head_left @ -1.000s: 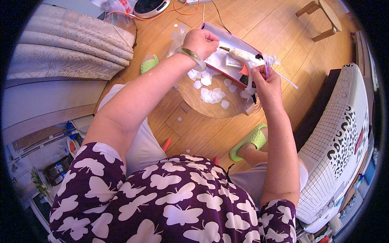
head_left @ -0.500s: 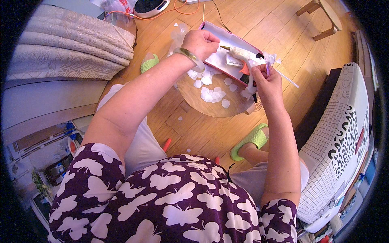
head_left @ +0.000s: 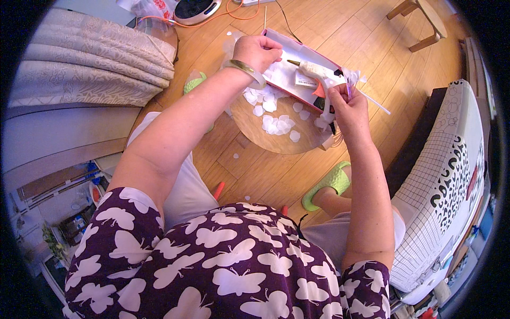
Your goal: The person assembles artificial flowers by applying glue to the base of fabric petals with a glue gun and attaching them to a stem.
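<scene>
Your left hand (head_left: 257, 53), with a pale bracelet (head_left: 245, 73) at the wrist, is at the left end of a long open box (head_left: 295, 48). Its thumb and forefinger are pressed together; you cannot tell from this view whether they hold anything. Below that hand lie thin white petals (head_left: 277, 125), rounded and slightly see-through, some overlapping in a cluster, others loose. A white glue gun (head_left: 313, 69) with a dark, pointed nozzle and an orange trigger lies over the box, its tip toward your left hand. Beside it, inside the box, is a small white carton (head_left: 305, 80). Your right hand (head_left: 349, 109), at the box's right end, pinches a small bunch (head_left: 351, 76) between thumb and fingers: white, petal-like pieces above a shiny purplish strip. A thin white stick (head_left: 378, 105) slants out to the right, just beside that hand.

On the far left, a pale patterned cloth (head_left: 95, 58) hangs in folds. A green slipper (head_left: 195, 82) sits left of the round wooden table (head_left: 252, 127) that bears the petals and the pink-edged, white-lined box. Around it spreads a plank floor (head_left: 260, 170). Another green slipper (head_left: 330, 183) is on your right foot. Farther right are a wooden stool (head_left: 431, 24) and a big white cushion (head_left: 451, 175) with black patterns.
</scene>
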The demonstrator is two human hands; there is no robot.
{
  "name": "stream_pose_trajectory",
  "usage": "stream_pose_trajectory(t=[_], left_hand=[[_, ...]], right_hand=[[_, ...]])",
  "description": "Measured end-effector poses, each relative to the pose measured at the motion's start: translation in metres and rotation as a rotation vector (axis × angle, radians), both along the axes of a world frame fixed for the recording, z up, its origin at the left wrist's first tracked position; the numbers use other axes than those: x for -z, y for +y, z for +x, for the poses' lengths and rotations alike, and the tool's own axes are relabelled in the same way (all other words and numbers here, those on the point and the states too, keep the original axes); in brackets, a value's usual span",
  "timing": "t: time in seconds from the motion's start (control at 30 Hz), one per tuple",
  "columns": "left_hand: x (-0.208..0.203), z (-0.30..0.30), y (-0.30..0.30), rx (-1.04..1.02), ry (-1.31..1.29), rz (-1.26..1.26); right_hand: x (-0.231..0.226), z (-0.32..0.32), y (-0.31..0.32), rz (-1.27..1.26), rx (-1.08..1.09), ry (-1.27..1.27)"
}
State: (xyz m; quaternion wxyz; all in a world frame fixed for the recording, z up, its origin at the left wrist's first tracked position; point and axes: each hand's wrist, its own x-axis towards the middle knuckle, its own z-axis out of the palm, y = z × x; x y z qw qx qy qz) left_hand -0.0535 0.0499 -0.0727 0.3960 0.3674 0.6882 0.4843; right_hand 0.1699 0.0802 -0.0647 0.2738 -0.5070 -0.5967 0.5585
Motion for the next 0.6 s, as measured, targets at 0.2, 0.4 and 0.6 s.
stream_pose_trajectory(t=[0.2,0.4,0.6], left_hand=[[0.0014,0.0035,-0.0018,0.021,0.209,0.027],[0.0003,0.0051,-0.004,0.064,0.356,0.017],[-0.0016,0.0025,-0.0054,0.074,0.547,0.046]], right_hand=[[-0.0069,-0.0009,-0.0018,-0.019,-0.03,-0.023],[-0.0038,-0.0016,-0.0015,-0.012,-0.003,0.003],[-0.0088,-0.0027,-0.0029,-0.037,-0.015,-0.017]])
